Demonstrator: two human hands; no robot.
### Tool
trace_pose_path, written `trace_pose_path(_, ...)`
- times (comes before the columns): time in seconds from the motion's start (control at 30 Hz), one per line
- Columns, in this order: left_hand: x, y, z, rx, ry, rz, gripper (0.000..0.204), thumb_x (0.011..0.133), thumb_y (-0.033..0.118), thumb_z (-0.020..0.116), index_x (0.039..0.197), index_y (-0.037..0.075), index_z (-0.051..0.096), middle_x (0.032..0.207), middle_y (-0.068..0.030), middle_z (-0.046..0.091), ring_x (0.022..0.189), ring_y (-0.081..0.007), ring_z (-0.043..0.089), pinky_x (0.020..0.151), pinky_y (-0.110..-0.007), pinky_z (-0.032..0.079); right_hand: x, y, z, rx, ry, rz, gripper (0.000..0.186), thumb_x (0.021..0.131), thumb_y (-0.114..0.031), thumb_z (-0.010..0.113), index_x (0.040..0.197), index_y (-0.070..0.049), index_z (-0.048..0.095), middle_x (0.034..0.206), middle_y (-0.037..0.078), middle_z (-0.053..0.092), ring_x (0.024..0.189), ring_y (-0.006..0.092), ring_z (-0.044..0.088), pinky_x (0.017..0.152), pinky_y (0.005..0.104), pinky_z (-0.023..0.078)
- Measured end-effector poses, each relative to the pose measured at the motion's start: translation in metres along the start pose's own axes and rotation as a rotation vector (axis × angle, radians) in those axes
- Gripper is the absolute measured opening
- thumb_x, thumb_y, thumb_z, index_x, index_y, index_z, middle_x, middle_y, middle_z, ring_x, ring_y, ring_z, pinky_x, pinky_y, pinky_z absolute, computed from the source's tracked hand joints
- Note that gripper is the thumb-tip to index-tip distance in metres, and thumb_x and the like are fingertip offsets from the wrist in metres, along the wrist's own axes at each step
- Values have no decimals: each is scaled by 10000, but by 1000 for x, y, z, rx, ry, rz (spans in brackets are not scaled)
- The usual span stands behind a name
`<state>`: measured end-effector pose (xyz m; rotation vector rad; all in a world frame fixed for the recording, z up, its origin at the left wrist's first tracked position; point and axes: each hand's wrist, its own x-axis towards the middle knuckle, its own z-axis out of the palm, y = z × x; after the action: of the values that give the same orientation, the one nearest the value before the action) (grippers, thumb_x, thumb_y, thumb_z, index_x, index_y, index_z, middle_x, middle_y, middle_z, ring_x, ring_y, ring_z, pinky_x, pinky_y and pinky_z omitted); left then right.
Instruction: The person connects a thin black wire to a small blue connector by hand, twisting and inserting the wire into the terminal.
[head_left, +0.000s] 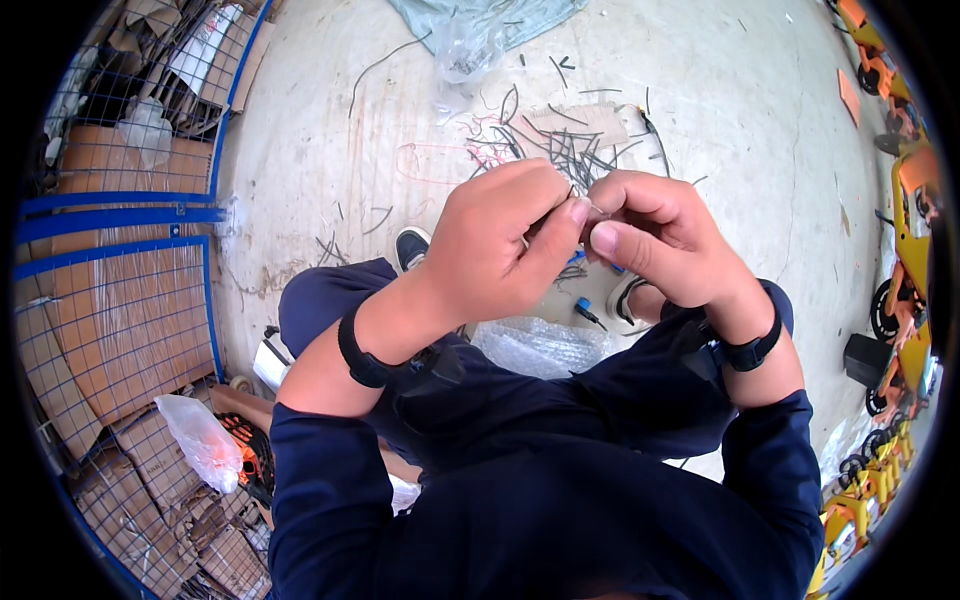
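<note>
My left hand (505, 240) and my right hand (665, 238) meet above my knees, fingertips nearly touching. Both pinch a thin wire (597, 209), of which only a short bit shows between the fingers; the rest is hidden. Beyond my hands, on the concrete floor, lies a loose heap of cut black cable pieces (575, 155). Thin pink-red wires (484, 157) are tangled at its left side. Below my right hand, between my feet, is a small blue object with a dark tip (588, 310).
Bubble wrap (545, 345) lies between my legs. A blue wire-mesh cage (125, 245) holding cardboard stands at left, a clear plastic bag (200, 440) beside it. Yellow-and-orange wheeled items (910, 250) line the right. A greenish plastic sheet (500, 18) lies at the far side.
</note>
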<state>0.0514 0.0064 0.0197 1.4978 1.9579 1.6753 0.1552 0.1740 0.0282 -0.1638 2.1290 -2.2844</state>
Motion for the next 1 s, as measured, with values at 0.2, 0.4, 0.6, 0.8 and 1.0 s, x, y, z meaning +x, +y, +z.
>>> trace_pose_path(0.2,1,-3,0,61,-81,21,200,822,50,595,662,37,475,577,-76,403,503,-234,396,462,-348,323,2,-10,-9,-507,-13,-110,117,928,-129,598,952,-17,618,726,69,588,610,155,544,589,281,449)
trace_pose_path(0.4,2,-5,-1,26,-31,64,171,808,55,602,672,34,500,589,-83,424,516,-236,411,468,-343,336,0,-11,-8,-167,-24,93,156,960,-155,556,930,-15,616,730,37,589,667,110,547,605,267,449)
trace_pose_path(0.6,2,-9,-1,-34,-68,127,152,826,68,600,698,27,531,613,-81,461,534,-223,439,483,-329,357,-2,-17,-8,20,-64,216,154,973,-142,528,941,-15,609,749,-2,577,683,65,527,618,229,452)
trace_pose_path(0.8,2,-7,-1,-78,-39,13,140,844,101,603,727,36,561,631,-86,493,550,-225,472,493,-320,380,-2,-7,-5,-195,4,27,124,960,-104,517,937,-14,600,744,18,576,669,86,531,610,252,449)
trace_pose_path(1.0,3,-13,-1,197,-53,174,150,863,119,599,741,43,556,646,-84,498,567,-267,493,488,-345,393,1,-6,0,-501,39,-130,57,895,-55,546,886,-9,578,716,110,558,645,270,562,597,332,453)
